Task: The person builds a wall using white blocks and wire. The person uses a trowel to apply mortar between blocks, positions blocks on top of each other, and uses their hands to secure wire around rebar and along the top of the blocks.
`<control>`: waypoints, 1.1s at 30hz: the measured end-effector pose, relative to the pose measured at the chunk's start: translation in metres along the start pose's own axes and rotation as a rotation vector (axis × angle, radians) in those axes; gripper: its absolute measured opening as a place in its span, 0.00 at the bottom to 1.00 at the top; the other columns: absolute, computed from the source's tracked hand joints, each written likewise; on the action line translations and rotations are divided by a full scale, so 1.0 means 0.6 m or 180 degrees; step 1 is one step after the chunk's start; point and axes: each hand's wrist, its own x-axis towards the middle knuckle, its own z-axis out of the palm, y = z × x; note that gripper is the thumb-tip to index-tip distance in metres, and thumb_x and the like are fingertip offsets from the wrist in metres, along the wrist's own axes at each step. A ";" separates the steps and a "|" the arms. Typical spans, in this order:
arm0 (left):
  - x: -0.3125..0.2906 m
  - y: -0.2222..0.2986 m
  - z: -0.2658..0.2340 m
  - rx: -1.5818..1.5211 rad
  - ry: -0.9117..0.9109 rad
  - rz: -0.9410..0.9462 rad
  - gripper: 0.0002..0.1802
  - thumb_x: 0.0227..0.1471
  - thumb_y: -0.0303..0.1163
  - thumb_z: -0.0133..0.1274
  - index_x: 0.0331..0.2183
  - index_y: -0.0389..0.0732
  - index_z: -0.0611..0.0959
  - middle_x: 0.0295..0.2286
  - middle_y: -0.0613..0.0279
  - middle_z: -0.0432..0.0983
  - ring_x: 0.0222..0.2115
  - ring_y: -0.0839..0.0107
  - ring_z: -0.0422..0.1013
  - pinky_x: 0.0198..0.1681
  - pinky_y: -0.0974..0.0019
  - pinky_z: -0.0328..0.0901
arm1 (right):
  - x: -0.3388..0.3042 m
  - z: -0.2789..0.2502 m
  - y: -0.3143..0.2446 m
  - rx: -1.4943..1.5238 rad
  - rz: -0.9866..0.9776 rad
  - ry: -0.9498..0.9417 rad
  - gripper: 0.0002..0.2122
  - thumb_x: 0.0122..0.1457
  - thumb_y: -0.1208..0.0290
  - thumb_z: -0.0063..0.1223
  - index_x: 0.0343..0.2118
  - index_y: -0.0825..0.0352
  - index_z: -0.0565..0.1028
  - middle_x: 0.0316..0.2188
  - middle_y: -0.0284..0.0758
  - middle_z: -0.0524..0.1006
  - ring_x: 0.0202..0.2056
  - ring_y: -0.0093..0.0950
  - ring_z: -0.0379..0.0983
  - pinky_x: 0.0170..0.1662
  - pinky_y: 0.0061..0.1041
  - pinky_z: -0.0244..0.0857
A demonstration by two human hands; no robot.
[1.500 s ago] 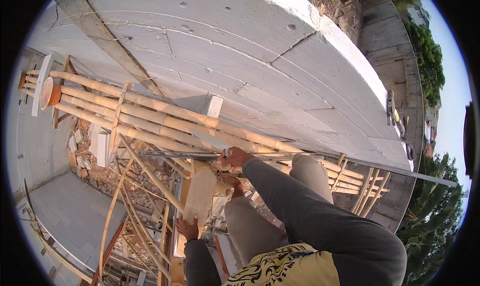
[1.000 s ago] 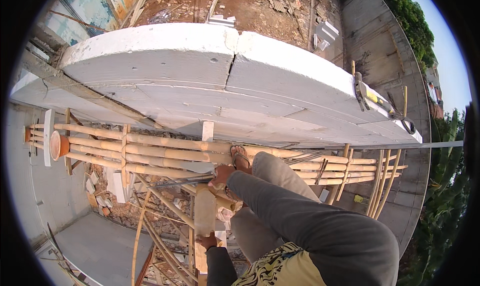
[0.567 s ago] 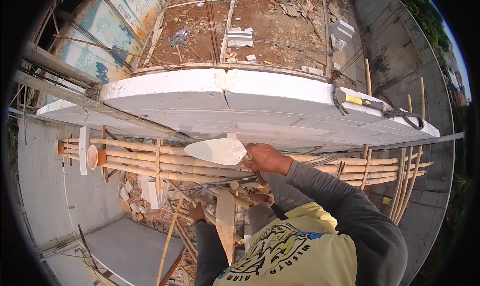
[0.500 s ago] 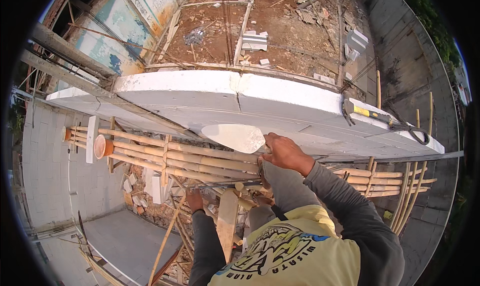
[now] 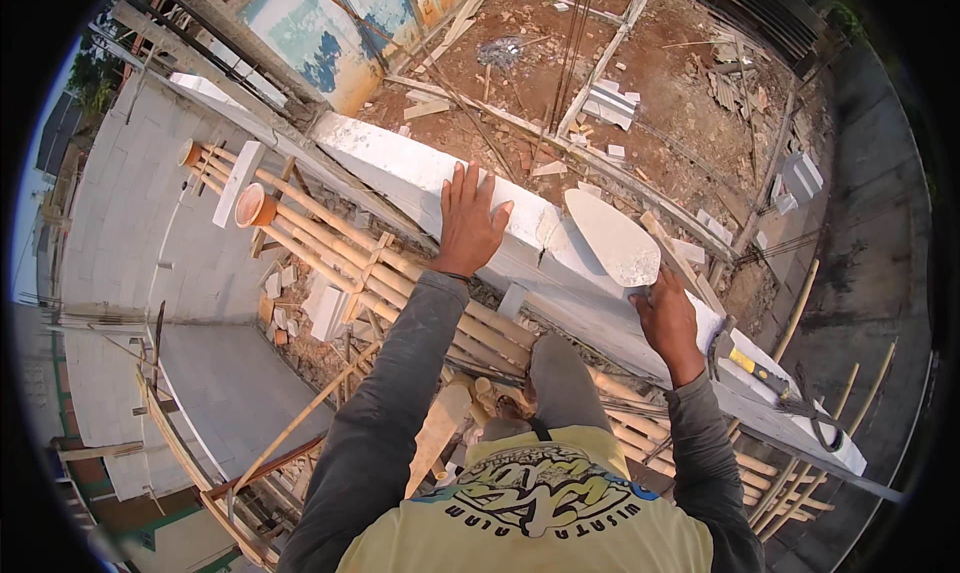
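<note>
My left hand (image 5: 470,219) lies flat with its fingers spread on top of the white block wall (image 5: 390,157). In my right hand (image 5: 668,325) is a trowel (image 5: 612,235), gripped by its handle. The trowel's pale, leaf-shaped blade is above the wall top, pointing to the far side. A crack or joint in the wall lies between my two hands. To the right of my right hand, a hammer (image 5: 758,371) with a yellow and black handle rests on the wall top.
Bamboo poles (image 5: 330,263) run along the wall's near side, with an orange bucket (image 5: 256,207) and a pale block (image 5: 238,185) at their left. Beyond the wall, lower down, is reddish ground (image 5: 455,138) with rubble and stacked blocks (image 5: 610,105). A dark cord (image 5: 822,423) lies beyond the hammer.
My left hand has come up from beside the bamboo onto the wall top. My right hand has carried the trowel from the wall's near face to above its top. The view has turned.
</note>
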 end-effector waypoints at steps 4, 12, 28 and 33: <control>-0.001 0.003 0.011 0.0283 -0.0327 -0.0147 0.35 0.57 0.49 0.42 0.58 0.35 0.60 0.60 0.44 0.45 0.62 0.48 0.39 0.62 0.47 0.34 | 0.010 0.011 0.020 0.0169 -0.0147 0.0029 0.23 0.48 0.75 0.56 0.49 0.71 0.67 0.50 0.45 0.67 0.53 0.45 0.61 0.53 0.35 0.60; 0.018 0.021 -0.030 0.0380 -0.0766 -0.0427 0.36 0.57 0.52 0.39 0.59 0.40 0.57 0.61 0.48 0.41 0.63 0.51 0.37 0.63 0.49 0.36 | 0.006 0.001 0.012 0.0559 -0.0105 0.0022 0.20 0.50 0.76 0.55 0.48 0.71 0.68 0.49 0.47 0.67 0.51 0.47 0.60 0.52 0.40 0.58; -0.477 -0.105 -0.195 0.0252 -0.2098 -0.2865 0.23 0.60 0.44 0.34 0.36 0.37 0.79 0.38 0.42 0.73 0.40 0.49 0.71 0.44 0.49 0.65 | 0.001 -0.008 0.018 0.0375 -0.0616 0.0067 0.20 0.51 0.73 0.55 0.48 0.71 0.69 0.47 0.48 0.67 0.48 0.49 0.61 0.51 0.42 0.57; -0.770 -0.018 -0.112 -0.0673 -0.1715 -0.5145 0.28 0.55 0.51 0.41 0.38 0.34 0.81 0.36 0.43 0.76 0.37 0.48 0.73 0.43 0.50 0.66 | 0.000 -0.004 0.013 0.0289 -0.0591 0.0247 0.19 0.51 0.73 0.55 0.46 0.74 0.69 0.47 0.50 0.67 0.49 0.50 0.61 0.52 0.43 0.56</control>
